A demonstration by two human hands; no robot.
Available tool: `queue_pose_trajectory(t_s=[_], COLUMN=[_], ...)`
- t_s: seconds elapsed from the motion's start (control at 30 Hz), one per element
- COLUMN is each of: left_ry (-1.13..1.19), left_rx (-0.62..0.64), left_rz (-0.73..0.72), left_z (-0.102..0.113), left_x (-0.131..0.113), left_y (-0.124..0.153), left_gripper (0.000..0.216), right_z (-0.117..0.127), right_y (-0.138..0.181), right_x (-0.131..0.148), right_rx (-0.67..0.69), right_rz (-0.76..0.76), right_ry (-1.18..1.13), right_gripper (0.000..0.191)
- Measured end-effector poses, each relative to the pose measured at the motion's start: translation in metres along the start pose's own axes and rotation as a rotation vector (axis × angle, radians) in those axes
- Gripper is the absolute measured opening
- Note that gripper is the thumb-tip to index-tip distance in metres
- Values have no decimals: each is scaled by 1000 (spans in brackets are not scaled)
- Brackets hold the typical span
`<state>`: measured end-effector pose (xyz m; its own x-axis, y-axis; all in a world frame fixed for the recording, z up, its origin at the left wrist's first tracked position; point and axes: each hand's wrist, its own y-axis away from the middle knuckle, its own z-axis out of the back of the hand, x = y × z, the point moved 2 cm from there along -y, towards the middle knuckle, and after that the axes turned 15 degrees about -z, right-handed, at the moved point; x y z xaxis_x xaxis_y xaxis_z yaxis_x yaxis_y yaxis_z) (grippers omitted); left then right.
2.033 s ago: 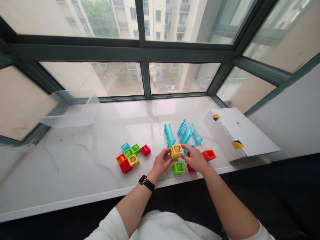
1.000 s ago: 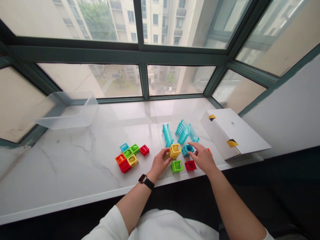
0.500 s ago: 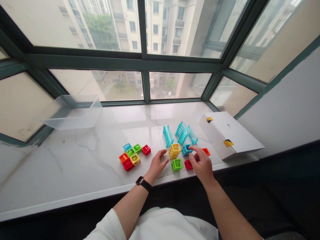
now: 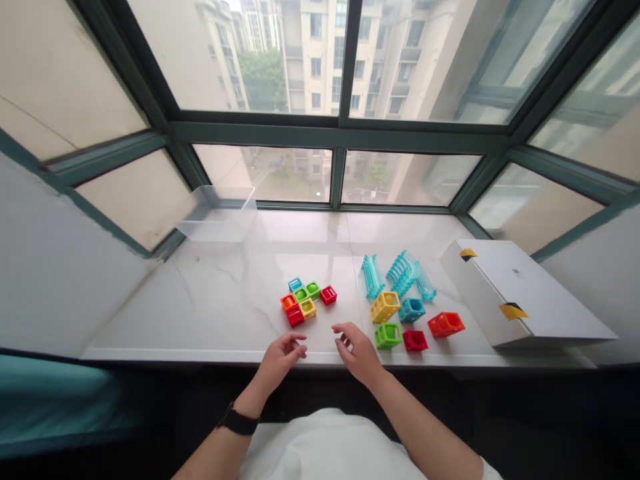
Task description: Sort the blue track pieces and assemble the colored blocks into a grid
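Clustered blocks (image 4: 301,294) lay on the white worktop (image 4: 215,313), just beyond the left grip (image 4: 277,361); the right grip (image 4: 359,352) hovered to their near right. Both grips were parted at the tips. Right of the clustered blocks stood a yellow block (image 4: 385,309) and, farther along, a white box (image 4: 530,283); behind those blocks rose windows (image 4: 420,175).

The scene is being viewed from the wearer's head by one camera, being pointed forward and down. The white shirt (image 4: 325,447) is being caught closest, at the bottom; the left hand (image 4: 280,360) and right hand (image 4: 357,351) are being seen from above, while the window frame (image 4: 300,133) is being faced across the marble counter (image 4: 235,293).
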<state>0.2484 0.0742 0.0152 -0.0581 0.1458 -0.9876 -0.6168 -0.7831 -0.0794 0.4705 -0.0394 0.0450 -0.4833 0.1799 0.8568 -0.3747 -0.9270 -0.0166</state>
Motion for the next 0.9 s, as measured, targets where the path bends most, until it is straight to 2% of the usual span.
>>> queue_pose_trajectory(t_s=[0.13,0.23,0.33,0.47,0.63,0.77,0.9], left_ry=[-144,-246,-407,-683,-893,-1002,-1050], left_rx=[-158,-285,-327,-253,-128,-59,-62], left_rz=[-36,-145,-280,-421,-446,-399,-415], left_z=[33,48,51,42,15,-5,-11], left_x=[-9,-19,-26,-27,-21,-11,-2], left_y=[-6,-21,-42,-75,-109,-117,-113], left_gripper=[42,38,31,27,34,40,42], right_z=[-30,-33,-31,-31,-33,-35,-36], right_y=[-6,-3,-2,-3,-3,-3,-4], right_x=[-22,-27,-27,-27,-27,-28,-28], right_rx=[-48,-68,-74,-80,-84,-96,-107], right_rz=[18,54,64,69,79,85,79], right_ry=[186,210,181,177,218,270,269], right_gripper=[31,31,30,31,32,33,33])
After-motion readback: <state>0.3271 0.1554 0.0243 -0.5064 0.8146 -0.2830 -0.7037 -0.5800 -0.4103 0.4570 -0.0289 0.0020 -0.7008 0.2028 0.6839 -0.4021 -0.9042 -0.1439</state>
